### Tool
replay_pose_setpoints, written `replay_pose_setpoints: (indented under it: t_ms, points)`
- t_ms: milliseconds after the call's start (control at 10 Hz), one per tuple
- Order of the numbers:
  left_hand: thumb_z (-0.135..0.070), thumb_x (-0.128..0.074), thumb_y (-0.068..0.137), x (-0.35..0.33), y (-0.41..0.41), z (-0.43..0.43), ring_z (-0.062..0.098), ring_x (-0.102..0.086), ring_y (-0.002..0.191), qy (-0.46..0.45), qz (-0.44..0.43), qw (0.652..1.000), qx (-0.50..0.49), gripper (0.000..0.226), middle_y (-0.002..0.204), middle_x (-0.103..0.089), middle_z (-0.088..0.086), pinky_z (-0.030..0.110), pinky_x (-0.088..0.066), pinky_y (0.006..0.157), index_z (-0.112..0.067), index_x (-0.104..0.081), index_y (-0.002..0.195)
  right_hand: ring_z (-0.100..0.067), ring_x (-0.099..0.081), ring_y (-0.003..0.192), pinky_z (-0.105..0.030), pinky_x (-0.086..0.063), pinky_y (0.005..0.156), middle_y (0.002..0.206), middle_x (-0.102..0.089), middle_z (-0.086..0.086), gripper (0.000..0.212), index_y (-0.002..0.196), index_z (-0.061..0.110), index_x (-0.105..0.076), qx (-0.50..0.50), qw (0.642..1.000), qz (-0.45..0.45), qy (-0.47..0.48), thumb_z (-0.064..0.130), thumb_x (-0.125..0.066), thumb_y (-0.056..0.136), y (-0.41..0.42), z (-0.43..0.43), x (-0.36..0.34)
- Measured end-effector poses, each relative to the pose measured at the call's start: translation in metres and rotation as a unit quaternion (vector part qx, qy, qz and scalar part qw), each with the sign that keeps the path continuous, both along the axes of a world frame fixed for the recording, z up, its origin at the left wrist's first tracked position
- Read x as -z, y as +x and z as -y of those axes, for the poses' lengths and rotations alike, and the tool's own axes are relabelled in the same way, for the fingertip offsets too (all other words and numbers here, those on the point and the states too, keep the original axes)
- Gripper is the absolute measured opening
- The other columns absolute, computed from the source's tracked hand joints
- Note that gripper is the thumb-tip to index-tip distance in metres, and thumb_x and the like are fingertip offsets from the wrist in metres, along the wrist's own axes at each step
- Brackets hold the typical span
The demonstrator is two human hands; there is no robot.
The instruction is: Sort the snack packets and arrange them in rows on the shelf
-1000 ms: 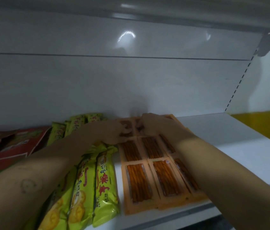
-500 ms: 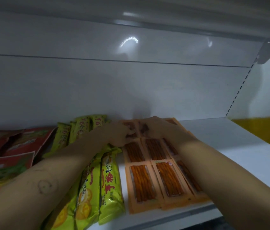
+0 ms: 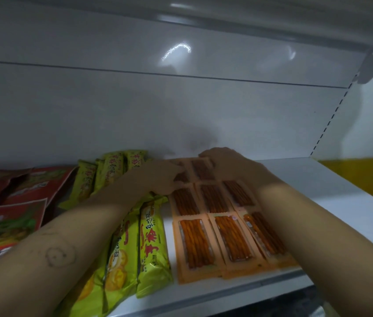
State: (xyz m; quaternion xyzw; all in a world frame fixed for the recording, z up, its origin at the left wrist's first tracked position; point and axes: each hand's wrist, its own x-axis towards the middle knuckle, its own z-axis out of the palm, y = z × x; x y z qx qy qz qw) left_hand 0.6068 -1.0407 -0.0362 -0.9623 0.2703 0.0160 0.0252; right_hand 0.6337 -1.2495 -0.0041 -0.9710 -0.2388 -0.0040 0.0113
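Several flat orange snack packets (image 3: 197, 243) with clear windows lie in rows on the white shelf (image 3: 332, 197). My left hand (image 3: 158, 177) rests on the back-left orange packet (image 3: 182, 177), fingers bent over its edge. My right hand (image 3: 229, 163) lies across the back-right end of the same back row, next to the back-middle packet (image 3: 201, 169). Left of the orange rows lie green-yellow packets (image 3: 152, 245) in rows running front to back. Both forearms hide parts of the packets.
Red packets (image 3: 11, 202) are piled at the far left. The shelf's back wall (image 3: 181, 110) stands just behind my hands. Bare shelf surface stretches right of the orange packets. A yellow surface (image 3: 364, 175) shows past the shelf's right end.
Both hands stay on the back row of orange packets, and my right hand has spread a little farther right. The camera has shifted slightly.
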Motion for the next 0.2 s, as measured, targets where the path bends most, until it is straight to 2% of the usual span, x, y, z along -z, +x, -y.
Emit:
replay_pose_setpoints:
  t_ms: [100,200]
  points:
    - [-0.055,-0.04,0.098,-0.003,-0.006,0.0,0.024,-0.052,0.126,0.004,0.044,0.999,-0.007,0.056,0.15,-0.043,-0.001,0.033,-0.045,0.096,-0.026,-0.038,0.146,-0.023,-0.037,0.139,-0.042,-0.023,0.116,0.152,-0.041,-0.002,0.053,0.146,0.026,-0.041,0.024,1.0,-0.001,-0.01,0.037,-0.054,0.096,0.001,0.019,-0.009]
    - [-0.052,-0.042,0.099,-0.01,-0.019,-0.002,0.027,-0.055,0.121,-0.028,0.067,0.997,-0.018,0.052,0.134,-0.056,0.006,0.034,-0.046,0.093,-0.026,-0.039,0.144,-0.021,-0.029,0.144,-0.043,-0.016,0.119,0.157,-0.033,-0.001,0.058,0.15,0.025,-0.034,0.026,1.0,0.003,0.015,0.042,-0.052,0.098,-0.012,0.029,-0.013]
